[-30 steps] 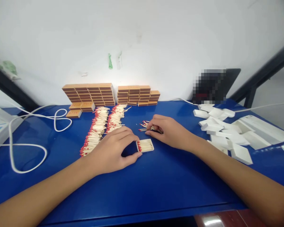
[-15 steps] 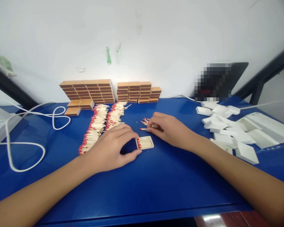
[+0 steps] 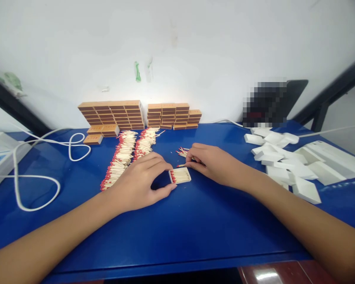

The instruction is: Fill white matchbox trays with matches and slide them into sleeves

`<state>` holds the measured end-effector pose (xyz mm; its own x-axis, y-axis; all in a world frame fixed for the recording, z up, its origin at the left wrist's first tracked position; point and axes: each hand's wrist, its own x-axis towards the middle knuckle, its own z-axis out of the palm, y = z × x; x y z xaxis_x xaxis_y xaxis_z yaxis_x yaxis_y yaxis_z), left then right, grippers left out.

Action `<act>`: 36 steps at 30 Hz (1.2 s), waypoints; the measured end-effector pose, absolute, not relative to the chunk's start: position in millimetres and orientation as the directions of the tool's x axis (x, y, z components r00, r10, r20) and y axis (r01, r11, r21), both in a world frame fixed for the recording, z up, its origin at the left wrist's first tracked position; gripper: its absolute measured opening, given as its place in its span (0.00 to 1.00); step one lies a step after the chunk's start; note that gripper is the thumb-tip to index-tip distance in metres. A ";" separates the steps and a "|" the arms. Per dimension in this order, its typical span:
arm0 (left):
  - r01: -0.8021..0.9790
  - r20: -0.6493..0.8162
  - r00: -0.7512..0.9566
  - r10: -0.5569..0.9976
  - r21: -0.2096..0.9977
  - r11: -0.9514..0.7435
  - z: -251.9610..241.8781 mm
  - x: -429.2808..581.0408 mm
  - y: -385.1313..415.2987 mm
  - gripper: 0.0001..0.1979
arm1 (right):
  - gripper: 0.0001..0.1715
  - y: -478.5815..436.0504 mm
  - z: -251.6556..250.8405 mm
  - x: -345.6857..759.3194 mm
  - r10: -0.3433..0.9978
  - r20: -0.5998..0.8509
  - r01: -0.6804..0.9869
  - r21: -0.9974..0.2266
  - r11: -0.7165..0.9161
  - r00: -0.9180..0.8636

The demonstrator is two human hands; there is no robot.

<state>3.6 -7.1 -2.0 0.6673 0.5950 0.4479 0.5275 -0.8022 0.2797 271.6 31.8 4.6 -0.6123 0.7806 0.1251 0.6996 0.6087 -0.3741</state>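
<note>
My left hand (image 3: 144, 179) grips the left end of a small white matchbox tray (image 3: 187, 181) between thumb and forefinger. Inside the tray lies a layer of matches (image 3: 180, 175), red heads toward my left hand. Just beyond the tray's far right corner, my right hand (image 3: 208, 161) is closed in a pinch on a single match (image 3: 182, 165), whose head points left. A small loose pile of matches (image 3: 182, 151) lies behind those fingertips, partly hidden by them. Two long rows of matches (image 3: 118, 163) stretch away behind my left hand, which covers part of them.
Stacked matchboxes (image 3: 112, 112) line the wall, with a second stack (image 3: 168, 114) beside them. Empty white trays (image 3: 279, 157) are heaped at the right. White cable (image 3: 59, 183) loops over the blue table (image 3: 171, 232) at left, by a white box (image 3: 6, 157). A dark tablet-like object (image 3: 296, 96) leans behind.
My right hand now has a match pinched at its fingertips, lifted near the tray's far edge. My left hand keeps its hold on the tray. The view has shifted slightly.
</note>
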 end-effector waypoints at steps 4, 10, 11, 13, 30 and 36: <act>0.526 0.455 0.672 0.585 0.263 -0.809 -1.2 3.5 -7.8 0.11 | 0.11 31.6 7.4 273.2 0.782 0.120 0.708 -0.360 0.608 -0.611; 0.544 0.450 0.658 0.603 0.270 -0.795 -2.0 3.6 -7.3 0.10 | 0.12 29.2 14.9 280.3 0.787 0.238 0.684 -0.396 0.613 -0.569; 0.550 0.454 0.653 0.606 0.265 -0.792 -2.4 3.5 -6.9 0.10 | 0.11 28.1 15.9 280.7 0.787 0.258 0.678 -0.402 0.615 -0.561; 0.570 0.459 0.640 0.616 0.255 -0.781 -3.1 3.1 -6.2 0.11 | 0.11 24.7 17.2 279.5 0.781 0.280 0.662 -0.416 0.623 -0.558; 0.610 0.438 0.613 0.657 0.266 -0.747 -4.1 2.1 -6.1 0.12 | 0.08 11.2 16.1 266.5 0.779 0.231 0.649 -0.444 0.618 -0.583; 0.605 0.435 0.613 0.659 0.278 -0.746 -4.9 2.0 -5.7 0.12 | 0.08 8.8 16.4 263.7 0.765 0.223 0.637 -0.442 0.632 -0.604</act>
